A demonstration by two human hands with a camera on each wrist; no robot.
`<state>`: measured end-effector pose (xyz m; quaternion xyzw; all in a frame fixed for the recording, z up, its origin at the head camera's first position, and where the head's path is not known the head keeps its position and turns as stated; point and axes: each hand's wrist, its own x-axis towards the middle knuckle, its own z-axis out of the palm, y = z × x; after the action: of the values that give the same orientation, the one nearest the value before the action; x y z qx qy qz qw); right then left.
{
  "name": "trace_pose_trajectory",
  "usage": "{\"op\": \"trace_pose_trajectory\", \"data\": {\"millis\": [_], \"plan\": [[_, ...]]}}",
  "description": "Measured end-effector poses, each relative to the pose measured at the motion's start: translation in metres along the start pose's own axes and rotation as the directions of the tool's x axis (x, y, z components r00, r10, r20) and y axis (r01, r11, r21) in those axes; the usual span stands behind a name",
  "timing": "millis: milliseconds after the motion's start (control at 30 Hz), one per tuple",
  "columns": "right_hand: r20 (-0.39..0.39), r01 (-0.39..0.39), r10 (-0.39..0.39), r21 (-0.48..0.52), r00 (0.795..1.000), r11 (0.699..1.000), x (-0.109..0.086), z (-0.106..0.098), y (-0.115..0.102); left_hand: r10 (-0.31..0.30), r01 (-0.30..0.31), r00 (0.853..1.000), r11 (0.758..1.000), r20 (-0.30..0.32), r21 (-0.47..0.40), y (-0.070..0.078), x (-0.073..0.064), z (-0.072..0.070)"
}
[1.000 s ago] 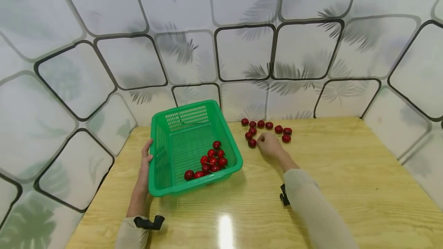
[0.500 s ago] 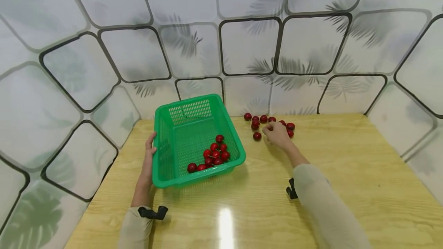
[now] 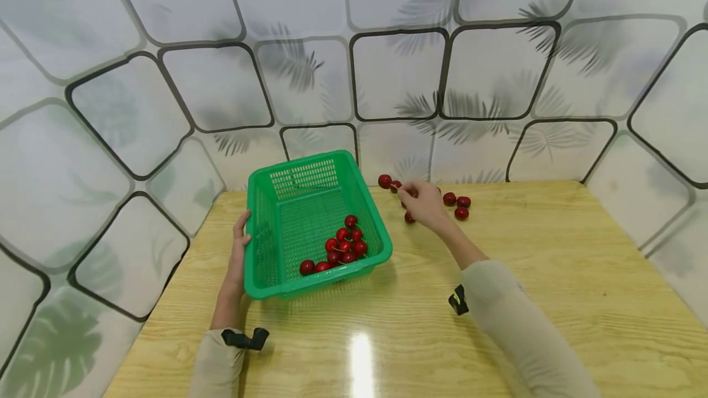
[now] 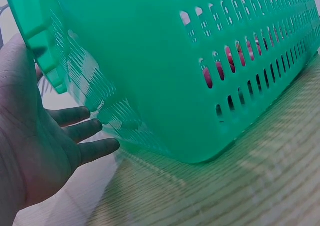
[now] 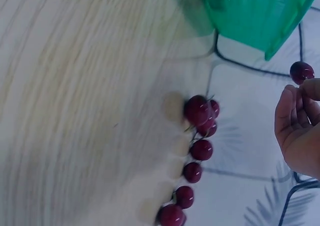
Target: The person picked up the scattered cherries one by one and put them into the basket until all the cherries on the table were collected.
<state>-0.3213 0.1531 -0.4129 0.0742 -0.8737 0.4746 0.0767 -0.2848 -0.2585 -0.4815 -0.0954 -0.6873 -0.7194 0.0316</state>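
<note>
In the head view my right hand [image 3: 424,202] pinches a dark red cherry [image 3: 385,181] by its stem, and the fruit hangs out to the left of the fingertips. The right wrist view shows that cherry [image 5: 302,72] at the tips of thumb and finger. Beneath and around this hand lie several more cherries [image 3: 461,214], some partly hidden by it. My left hand [image 3: 236,257] rests against the left side of a green plastic basket [image 3: 381,253], its fingers fairly straight in the left wrist view. Several red cherries [image 3: 344,247] are gathered in the basket's near right corner.
The light wooden table [image 3: 420,324] backs onto a patterned wall covering [image 3: 395,78]. Loose cherries [image 5: 201,150] form a row along the table's far edge, to the right of the basket.
My right hand moved right over the cherries, then back left, and now holds one by its stem. The left hand stays at the basket. The whole view shifted slightly.
</note>
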Motion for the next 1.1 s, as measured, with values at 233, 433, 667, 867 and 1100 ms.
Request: {"op": "trace_pose_trajectory", "data": {"millis": [233,433,667,867,1100], "plan": [[-0.018,0.072,-0.071,0.060,0.997,0.996,-0.006,0.008,-0.025,0.000,-0.001,1.000,1.000,0.005,0.018,0.002,-0.001,0.001],[-0.034,0.203,-0.203,-0.014,0.979,0.979,-0.013,0.020,-0.044,0.005,-0.005,1.000,1.000,0.009,0.022,0.003,-0.001,0.001],[0.080,0.360,-0.351,-0.162,0.933,0.919,-0.025,0.044,-0.067,0.006,-0.006,1.000,1.000,0.004,0.023,0.003,-0.001,0.001],[0.227,0.408,-0.352,-0.286,0.908,0.867,-0.032,0.062,-0.074,0.005,-0.005,1.000,1.000,0.004,0.027,0.001,-0.001,0.000],[0.344,0.398,-0.285,-0.324,0.895,0.858,-0.033,0.072,-0.076,0.005,-0.006,1.000,0.999,0.005,0.037,0.002,0.000,0.000]]}}
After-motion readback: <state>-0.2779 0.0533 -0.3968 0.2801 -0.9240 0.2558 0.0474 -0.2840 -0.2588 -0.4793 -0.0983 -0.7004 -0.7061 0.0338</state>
